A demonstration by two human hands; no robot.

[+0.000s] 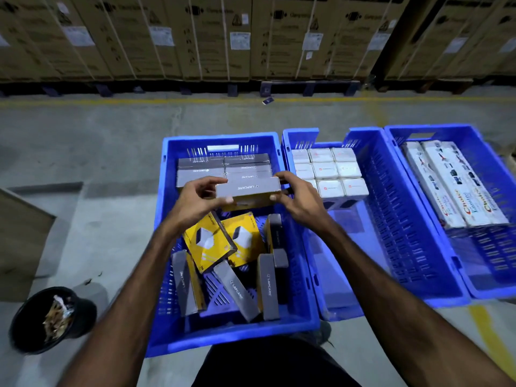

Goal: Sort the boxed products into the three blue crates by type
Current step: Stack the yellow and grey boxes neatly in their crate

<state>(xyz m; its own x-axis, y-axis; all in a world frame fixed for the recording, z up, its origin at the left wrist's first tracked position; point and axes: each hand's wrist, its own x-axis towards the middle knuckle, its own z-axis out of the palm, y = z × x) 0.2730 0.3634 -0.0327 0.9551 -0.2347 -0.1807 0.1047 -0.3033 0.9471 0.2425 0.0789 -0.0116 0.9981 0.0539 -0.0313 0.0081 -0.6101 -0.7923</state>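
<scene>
Both hands hold one grey box [247,191] above the left crate [164,219], near its far end. Left hand [199,203] pinches the box's left end; right hand [300,201] pinches its right end. White boxes [329,171] fill the middle crate's [391,219] far-left corner; long boxes [452,185] lie in the right crate [491,169].

The three crates, the left crate [163,219], the middle crate [377,208] and the right crate [480,163], are bright blue with slotted walls. The held box [247,191] shows a grey side with white lettering and a yellow underside. Loose boxes [208,241] in the left crate have yellow faces with a white and grey device printed on them. The square boxes [329,170] are white with small red marks. The long cartons [458,185] are white with red script. The floor [83,135] is grey concrete with a yellow line [139,101]. The bucket [33,319] is black. The stacked cartons [195,37] are brown with white labels.
</scene>
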